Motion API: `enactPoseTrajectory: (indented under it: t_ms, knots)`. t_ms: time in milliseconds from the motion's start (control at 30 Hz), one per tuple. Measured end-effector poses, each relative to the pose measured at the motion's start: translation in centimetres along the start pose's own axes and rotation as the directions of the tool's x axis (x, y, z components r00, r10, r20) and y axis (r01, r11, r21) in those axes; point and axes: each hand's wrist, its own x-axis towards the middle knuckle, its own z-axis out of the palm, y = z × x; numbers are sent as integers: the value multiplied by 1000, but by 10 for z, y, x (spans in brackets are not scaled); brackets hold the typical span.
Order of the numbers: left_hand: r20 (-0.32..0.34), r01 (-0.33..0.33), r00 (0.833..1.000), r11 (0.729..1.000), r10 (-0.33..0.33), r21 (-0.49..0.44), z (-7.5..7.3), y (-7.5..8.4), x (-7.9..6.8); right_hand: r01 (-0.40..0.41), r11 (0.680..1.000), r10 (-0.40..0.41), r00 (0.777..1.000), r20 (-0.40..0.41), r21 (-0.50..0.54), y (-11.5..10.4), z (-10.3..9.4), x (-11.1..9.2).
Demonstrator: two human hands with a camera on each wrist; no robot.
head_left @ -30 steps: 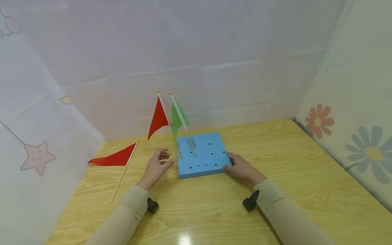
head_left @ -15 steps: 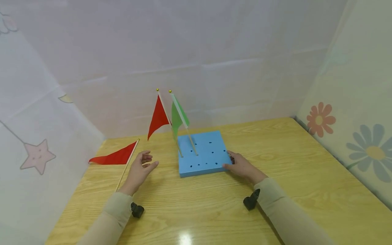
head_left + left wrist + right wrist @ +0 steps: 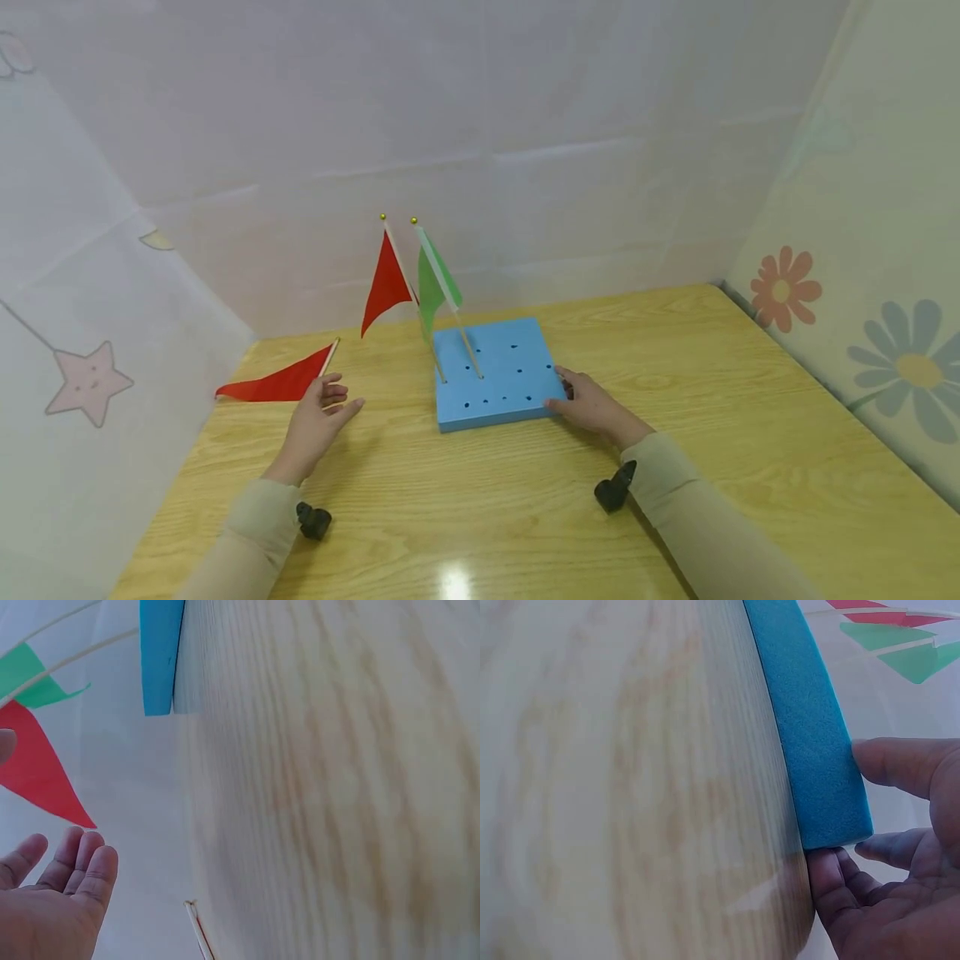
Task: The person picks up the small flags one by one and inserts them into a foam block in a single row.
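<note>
A blue foam block with several small holes lies on the table. A red pennant flag and a green pennant flag stand in it, their sticks tilted to the left. My right hand grips the block's right front corner; in the right wrist view the thumb presses on top and the fingers touch the side. My left hand, fingers relaxed and holding nothing, is above a second red pennant flag lying on the table. The hand hides most of that flag's stick.
The wooden table meets a pale cloth backdrop at the rear. Patterned cloth also hangs on the left and right sides. A small black camera is strapped to the left wrist, another black camera to the right.
My left hand has moved left, away from the block, and now covers part of the lying red flag's stick. The right hand, the block and the standing flags have stayed put.
</note>
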Motion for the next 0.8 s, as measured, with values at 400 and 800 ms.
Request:
enactPoseTrajectory:
  t_ms: [400,800]
  knots:
    - [-42,56,998,988,-50,143,-31,-13,-9,22,1000,-22,1000,-1,-22,-2,-3,0]
    - [-54,159,987,976,-153,151,-50,-20,-23,-15,1000,15,1000,13,14,4,0,4]
